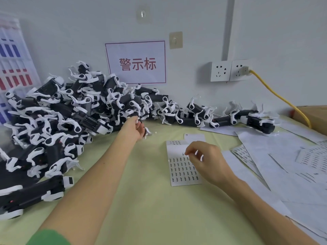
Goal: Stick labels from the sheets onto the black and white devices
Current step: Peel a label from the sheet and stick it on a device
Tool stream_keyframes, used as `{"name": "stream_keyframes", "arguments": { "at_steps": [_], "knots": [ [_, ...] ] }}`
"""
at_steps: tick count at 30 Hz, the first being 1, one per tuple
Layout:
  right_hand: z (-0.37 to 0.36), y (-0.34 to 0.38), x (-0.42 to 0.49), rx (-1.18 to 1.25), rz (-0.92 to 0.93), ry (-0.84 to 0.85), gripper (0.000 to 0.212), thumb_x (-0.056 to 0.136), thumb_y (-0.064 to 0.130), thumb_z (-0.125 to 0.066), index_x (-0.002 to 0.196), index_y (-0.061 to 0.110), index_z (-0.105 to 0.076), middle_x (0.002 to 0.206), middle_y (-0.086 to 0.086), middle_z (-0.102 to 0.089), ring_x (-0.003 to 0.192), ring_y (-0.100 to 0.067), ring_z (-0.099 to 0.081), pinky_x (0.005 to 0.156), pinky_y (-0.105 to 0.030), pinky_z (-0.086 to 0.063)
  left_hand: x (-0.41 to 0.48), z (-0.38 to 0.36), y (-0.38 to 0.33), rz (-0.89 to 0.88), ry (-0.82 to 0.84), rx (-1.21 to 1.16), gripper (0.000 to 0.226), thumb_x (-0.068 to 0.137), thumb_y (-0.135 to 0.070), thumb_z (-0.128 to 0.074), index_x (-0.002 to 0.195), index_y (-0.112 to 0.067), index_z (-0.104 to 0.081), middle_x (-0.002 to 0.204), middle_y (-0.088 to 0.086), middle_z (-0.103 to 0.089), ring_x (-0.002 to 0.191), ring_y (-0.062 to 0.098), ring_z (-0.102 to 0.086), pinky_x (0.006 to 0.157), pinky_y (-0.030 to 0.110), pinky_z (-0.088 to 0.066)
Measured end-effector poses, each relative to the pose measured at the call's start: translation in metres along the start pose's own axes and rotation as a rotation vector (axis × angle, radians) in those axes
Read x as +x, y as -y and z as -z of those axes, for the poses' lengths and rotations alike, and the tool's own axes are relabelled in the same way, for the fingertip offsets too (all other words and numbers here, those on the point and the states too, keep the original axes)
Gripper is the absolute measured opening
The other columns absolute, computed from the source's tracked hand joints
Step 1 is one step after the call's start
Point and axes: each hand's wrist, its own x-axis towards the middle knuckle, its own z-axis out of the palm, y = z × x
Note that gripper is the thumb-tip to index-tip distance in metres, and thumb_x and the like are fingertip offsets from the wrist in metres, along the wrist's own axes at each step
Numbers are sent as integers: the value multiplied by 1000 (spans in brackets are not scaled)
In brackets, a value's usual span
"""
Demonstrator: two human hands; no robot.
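in the head view, the step in hand looked like picking the next pair: a device for one hand, a label for the other. the left hand [136,127] was stretched forward to the near edge of the pile [70,112], its fingers curled round a small device [147,133] held just above the table [150,209]. the right hand [205,160] hovered over the sheet [182,171] lying flat mid-table, wrist raised, thumb and forefinger pinched on a label [184,153] at the top of the printed rows; whether it had come free could not be told. next would probably be peeling it clean, bringing the device close and pressing the label on squarely. more devices lay along the wall [247,119], used sheets [283,156] to the right.
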Motion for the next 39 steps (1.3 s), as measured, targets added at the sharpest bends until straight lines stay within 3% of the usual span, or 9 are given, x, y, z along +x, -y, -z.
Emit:
{"name": "stream_keyframes", "arguments": {
  "at_steps": [5,10,15,18,24,29,31,35,39],
  "knots": [
    [-1,4,-1,7,42,3,21,89,4,-60,89,22,-70,78,15,-65,67,-13,-60,66,-33,-51,-21,7,9,-123,-146,47,16,94,-13,-59,79,-12,-59,77,-5,-60,59,8,-43,55,19,-37],
    [-1,3,-1,10,30,-13,20,91,5,-60,90,22,-70,79,14,-65,66,-14,-60,65,-33,-52,-64,29,31,-134,-213,29,19,91,-13,-56,73,-18,-52,72,-6,-57,49,8,-35,50,21,-34],
    [-1,4,1,94,-53,12,16,100,24,-54,106,32,-66,96,18,-66,87,-4,-60,69,-15,-43,-96,37,48,27,382,-4,24,87,-16,-57,65,-20,-49,60,-7,-40,44,9,-33,52,24,-30],
    [3,12,3,437,-205,128,36,95,44,-50,129,39,-60,120,15,-67,107,-2,-63,88,-25,-50,-95,28,53,119,637,-104,18,76,-15,-60,59,-16,-52,58,-4,-37,49,12,-35,52,23,-40],
    [15,18,7,814,-406,281,35,104,32,-50,131,12,-63,117,-14,-72,102,-27,-69,90,-39,-51,-84,13,77,217,677,-200,16,89,-18,-59,84,-8,-70,62,-2,-48,49,9,-43,50,19,-49],
    [23,18,12,1098,-475,177,37,102,40,-46,121,13,-65,94,-5,-74,87,-21,-68,87,-41,-55,-84,19,90,48,900,36,50,91,-21,-43,136,-9,-63,119,9,-65,98,21,-57,85,35,-43],
    [26,16,13,1056,-449,110,48,91,43,-59,123,9,-62,95,-8,-73,84,-22,-68,85,-41,-53,-88,16,94,-49,963,208,53,93,-25,-46,144,-18,-59,132,5,-64,104,17,-59,87,34,-42],
    [17,22,5,492,-264,-29,58,78,40,-77,127,23,-52,107,3,-69,88,-5,-66,78,-21,-49,-95,10,105,-246,885,480,51,98,-48,-49,140,-24,-61,135,1,-66,112,13,-61,94,37,-41],
    [8,24,0,282,-1,13,48,90,50,-63,134,44,-45,113,17,-64,105,-4,-61,86,-20,-49,-98,12,107,-277,754,434,50,94,-55,-57,131,-22,-68,126,4,-72,111,23,-65,95,39,-45]
  ]
}}
